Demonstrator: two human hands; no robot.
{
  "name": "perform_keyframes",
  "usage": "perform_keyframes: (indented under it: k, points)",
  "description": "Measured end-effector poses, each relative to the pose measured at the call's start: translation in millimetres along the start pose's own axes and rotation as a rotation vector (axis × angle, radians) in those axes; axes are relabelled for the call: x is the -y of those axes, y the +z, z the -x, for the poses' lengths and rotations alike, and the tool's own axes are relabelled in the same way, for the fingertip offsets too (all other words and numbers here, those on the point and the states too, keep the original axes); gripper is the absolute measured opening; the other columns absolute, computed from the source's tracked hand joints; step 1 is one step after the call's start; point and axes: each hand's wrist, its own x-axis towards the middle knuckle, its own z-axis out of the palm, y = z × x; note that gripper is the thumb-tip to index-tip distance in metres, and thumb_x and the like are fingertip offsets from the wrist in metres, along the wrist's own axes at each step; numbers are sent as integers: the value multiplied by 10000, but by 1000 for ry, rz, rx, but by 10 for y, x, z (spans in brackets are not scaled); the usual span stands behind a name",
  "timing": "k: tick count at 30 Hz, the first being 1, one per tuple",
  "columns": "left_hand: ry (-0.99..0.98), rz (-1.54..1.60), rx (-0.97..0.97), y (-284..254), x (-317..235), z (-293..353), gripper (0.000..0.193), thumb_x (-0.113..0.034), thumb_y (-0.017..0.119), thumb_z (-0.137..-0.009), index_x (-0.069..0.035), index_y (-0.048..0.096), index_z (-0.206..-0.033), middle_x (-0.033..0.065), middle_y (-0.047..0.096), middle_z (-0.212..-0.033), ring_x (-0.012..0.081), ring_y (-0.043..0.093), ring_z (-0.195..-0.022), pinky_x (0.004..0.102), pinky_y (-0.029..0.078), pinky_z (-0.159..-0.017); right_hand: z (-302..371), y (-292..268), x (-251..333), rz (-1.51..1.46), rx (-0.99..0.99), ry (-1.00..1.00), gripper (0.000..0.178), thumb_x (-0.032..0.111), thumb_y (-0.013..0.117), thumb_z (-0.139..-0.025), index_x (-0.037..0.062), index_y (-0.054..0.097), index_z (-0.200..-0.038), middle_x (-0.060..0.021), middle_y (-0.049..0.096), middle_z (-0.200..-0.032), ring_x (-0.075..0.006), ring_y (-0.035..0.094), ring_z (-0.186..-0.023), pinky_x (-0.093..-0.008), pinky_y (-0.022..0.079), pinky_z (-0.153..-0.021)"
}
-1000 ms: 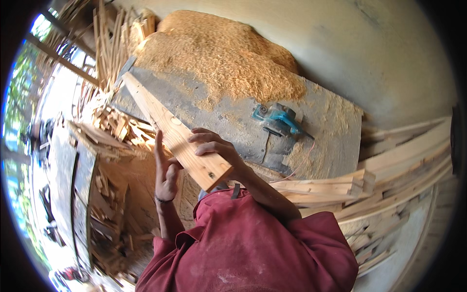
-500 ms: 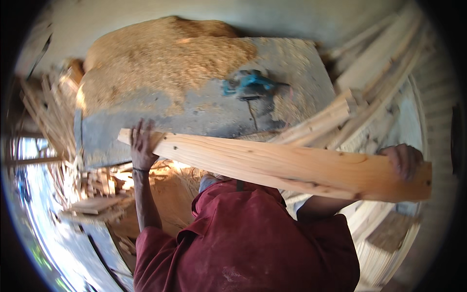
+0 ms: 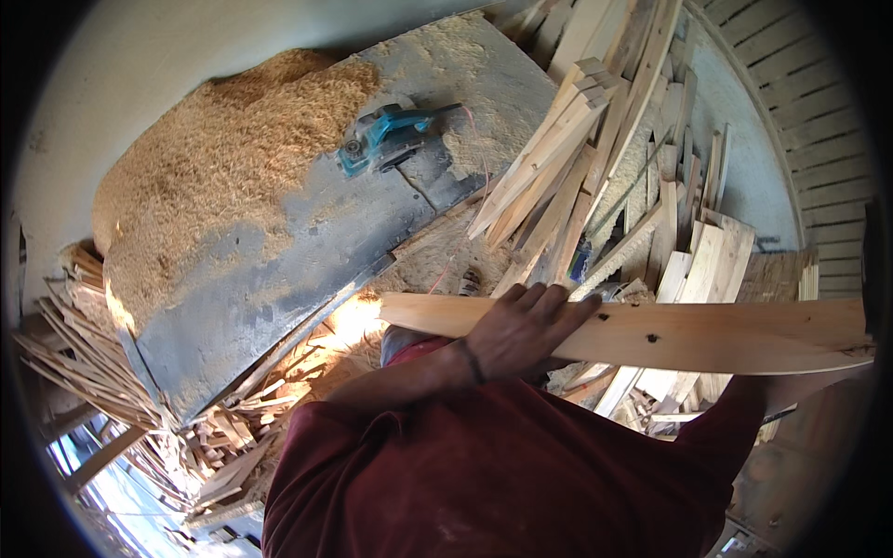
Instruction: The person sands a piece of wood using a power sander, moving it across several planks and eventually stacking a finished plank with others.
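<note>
Right hand hidden, perhaps behind board point(image 3: 726, 335); board's right end fades into dark picture rim.

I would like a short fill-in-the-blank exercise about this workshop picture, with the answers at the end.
1. The hand visible on the long wooden board is the person's ____ hand.
2. A dark band is worn around that arm's ____.
3. The power tool on the grey table has a body coloured mainly ____.
4. In the picture, the heap of shavings lies to the ____ of this tool.

Missing words: left; wrist; blue; left.
</note>
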Motion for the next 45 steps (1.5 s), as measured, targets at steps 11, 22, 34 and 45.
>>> perform_keyframes:
  k: [11,22,34,45]
  points:
    - [-621,8,619,2016,1939,1201,579,-434,643,-841,-59,545,-1271,220,606,-1231,375,573,-1178,469,453,-983,25,855,-1354,62,27,49,552,161,653,-890,-33,426,-1354,-205,619,-1164,-227,680,-817,-308,589,-690]
    - [-2267,549,-506,1521,1710,4846,264,-323,480,-959,-168,482,-745,2,447,-540,152,401,-382,331,243,-314,1657,631,-4060,305,256,67,800,151,824,-773,-58,357,-1388,-144,595,-1093,-255,636,-955,-350,548,-798]
    - [-1698,436,-81,2461,1552,3904,220,-330,458,-944,-188,615,-1004,64,603,-845,245,589,-709,383,460,-533,1784,820,-4850,527,322,297,1014,333,859,-748,-48,253,-1466,-280,385,-1392,-411,433,-1291,-466,421,-1061]
    - [-1564,132,422,2133,1420,3817,206,-300,484,-925,-184,627,-1017,86,614,-875,265,605,-749,405,478,-577,4277,-1425,-5539,909,282,941,970,415,857,-681,-46,406,-1405,-271,466,-1358,-406,432,-1298,-476,364,-1085]
